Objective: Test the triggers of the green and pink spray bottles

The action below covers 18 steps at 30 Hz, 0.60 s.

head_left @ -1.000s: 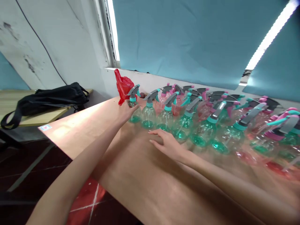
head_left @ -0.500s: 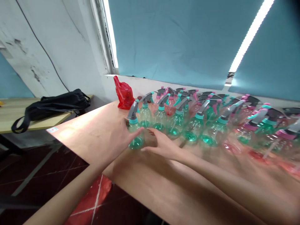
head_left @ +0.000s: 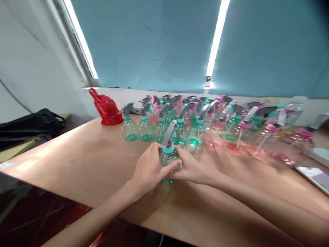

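A green see-through spray bottle (head_left: 168,157) with a turquoise collar and grey trigger head stands near the front of the table, held between both hands. My left hand (head_left: 149,166) wraps its left side, thumb across the front. Around the right side curls my right hand (head_left: 191,166), its thumb hidden behind the left one. Just behind it is a row of similar green spray bottles (head_left: 146,128), the nearest a little apart from my fingers. Further right stand pink spray bottles (head_left: 239,137) with pink collars, somewhat blurred.
A knotted red plastic bag (head_left: 106,108) sits at the back left of the wooden table (head_left: 84,161). A phone-like flat slab (head_left: 313,176) and a white box (head_left: 318,156) lie at the right edge. A black bag (head_left: 31,125) rests on another table at left.
Both hands have closed round the green spray bottle and brought it right and nearer to me, away from the row's left end. My view has swung to the right.
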{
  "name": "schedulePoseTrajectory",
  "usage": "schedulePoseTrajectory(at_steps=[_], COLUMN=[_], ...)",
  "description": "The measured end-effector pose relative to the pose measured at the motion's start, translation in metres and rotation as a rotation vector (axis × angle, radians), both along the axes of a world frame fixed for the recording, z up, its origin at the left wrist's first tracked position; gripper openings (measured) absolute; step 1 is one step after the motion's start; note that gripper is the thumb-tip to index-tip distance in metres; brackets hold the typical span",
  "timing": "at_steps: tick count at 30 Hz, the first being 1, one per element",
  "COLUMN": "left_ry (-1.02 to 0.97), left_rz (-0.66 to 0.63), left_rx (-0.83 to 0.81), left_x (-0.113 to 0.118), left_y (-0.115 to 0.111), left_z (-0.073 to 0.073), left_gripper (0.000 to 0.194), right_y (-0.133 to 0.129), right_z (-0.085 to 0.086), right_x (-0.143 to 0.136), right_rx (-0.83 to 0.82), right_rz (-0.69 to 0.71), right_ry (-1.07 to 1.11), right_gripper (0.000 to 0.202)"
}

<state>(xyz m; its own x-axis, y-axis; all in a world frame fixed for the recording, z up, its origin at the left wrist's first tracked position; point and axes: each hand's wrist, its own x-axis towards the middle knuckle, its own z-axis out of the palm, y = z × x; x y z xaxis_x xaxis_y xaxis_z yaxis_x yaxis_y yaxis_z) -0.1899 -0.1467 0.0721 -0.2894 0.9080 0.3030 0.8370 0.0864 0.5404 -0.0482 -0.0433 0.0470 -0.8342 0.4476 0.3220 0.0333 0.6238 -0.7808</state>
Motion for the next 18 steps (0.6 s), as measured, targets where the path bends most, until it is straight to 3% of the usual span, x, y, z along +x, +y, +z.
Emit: schedulePoseTrajectory(at_steps=[4,12,15,18], left_ry=[-0.068,-0.275,-0.298,-0.359], left_rz=[-0.093,-0.379,-0.475,-0.534], left_rx=[-0.09,0.02,0.1,0.153], left_x=[0.023,0.068,0.084,0.093], left_y=[0.024,0.076,0.091,0.103], left_z=[0.006,0.032,0.033,0.026], left_gripper=[0.059,0.064,0.048,0.03], right_y=[0.013,0.03,0.036,0.044], right_z=[0.002,0.004,0.006,0.005], right_x=[0.04,0.093,0.103,0.109], right_rx=[0.016,0.024,0.058,0.15], right_rz=[-0.059,-0.056,-0.063,-0.098], right_ry=[-0.027,-0.017,-0.016,-0.041], right_gripper=[0.075,0.076,0.08,0.098])
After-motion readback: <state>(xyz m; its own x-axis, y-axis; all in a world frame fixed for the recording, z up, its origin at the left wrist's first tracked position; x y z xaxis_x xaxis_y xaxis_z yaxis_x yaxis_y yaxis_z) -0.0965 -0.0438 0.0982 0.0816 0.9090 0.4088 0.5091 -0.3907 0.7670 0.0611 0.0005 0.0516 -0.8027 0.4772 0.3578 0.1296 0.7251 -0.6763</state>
